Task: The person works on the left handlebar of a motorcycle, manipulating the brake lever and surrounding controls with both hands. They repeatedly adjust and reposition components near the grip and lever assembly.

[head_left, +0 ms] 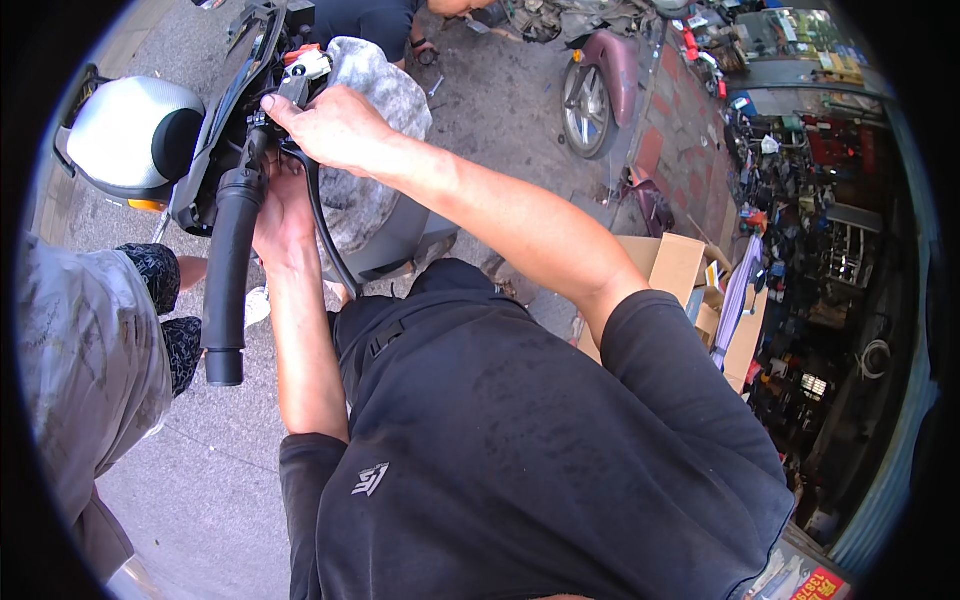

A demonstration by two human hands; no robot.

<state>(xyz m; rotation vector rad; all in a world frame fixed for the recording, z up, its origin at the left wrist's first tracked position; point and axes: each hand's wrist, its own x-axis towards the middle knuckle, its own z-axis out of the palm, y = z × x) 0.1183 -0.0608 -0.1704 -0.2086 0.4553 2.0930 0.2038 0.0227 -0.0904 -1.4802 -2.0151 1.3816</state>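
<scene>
A black handlebar grip (229, 275) of a scooter points toward me at the left. Beside it a curved black brake lever (322, 225) runs down toward my waist. My right hand (338, 125) is closed over the black lever bracket (258, 122) at the grip's far end, its thumb pressed on top and the other fingers largely out of sight. Under the bracket and lever reaches my left hand (286, 212), palm up. Its fingertips disappear behind the handlebar parts, so I cannot make out what they touch.
A grey fluffy seat cover (375, 130) lies just beyond my hands. At the left are a scooter with a white seat (118, 130) and a standing person (95, 350). Another person (365, 22) crouches ahead. A maroon wheel fender (612, 75) and cardboard box (675, 268) are right.
</scene>
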